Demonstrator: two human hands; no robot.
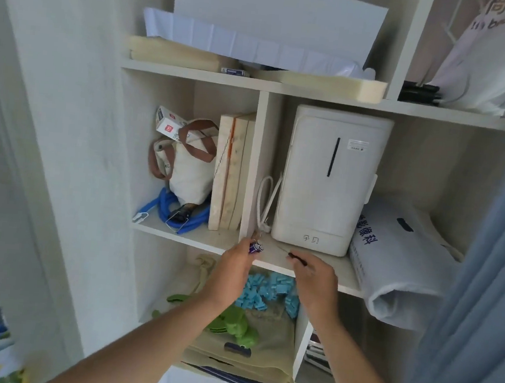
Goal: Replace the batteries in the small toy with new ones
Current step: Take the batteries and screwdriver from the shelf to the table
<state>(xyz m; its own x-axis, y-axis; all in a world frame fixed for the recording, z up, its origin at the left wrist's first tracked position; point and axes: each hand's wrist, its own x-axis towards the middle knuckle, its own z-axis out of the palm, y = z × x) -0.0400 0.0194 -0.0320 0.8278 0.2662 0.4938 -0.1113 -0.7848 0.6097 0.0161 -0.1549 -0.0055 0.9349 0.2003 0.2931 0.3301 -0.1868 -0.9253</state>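
Batteries (256, 248), a small purple bundle, sit pinched in the fingertips of the left hand (231, 269) at the front edge of the middle shelf (272, 256), just in front of the upright divider. No toy can be made out for certain among the things on the shelves.

Largest in view is the white shelving unit itself. On its right side a grey-blue curtain (483, 275) hangs down. In the right compartment of the middle shelf stands a tall white appliance (329, 180) with a dark vertical slot, a white cord (265, 202) looped beside it. To its right lies a rolled white bag (398, 261) with blue print, overhanging the shelf edge. The left compartment holds a cream tote bag (192, 167) with brown straps, pale boards (231, 170) standing on edge, and a coiled blue hose (178, 212). Below the shelf a heap of light blue pieces (269, 291) rests on a folded khaki cloth (264, 340), beside a green plastic object (232, 325).

The right hand (314, 277) grips a thin dark-handled tool (297, 259), its fine tip pointing toward the batteries.
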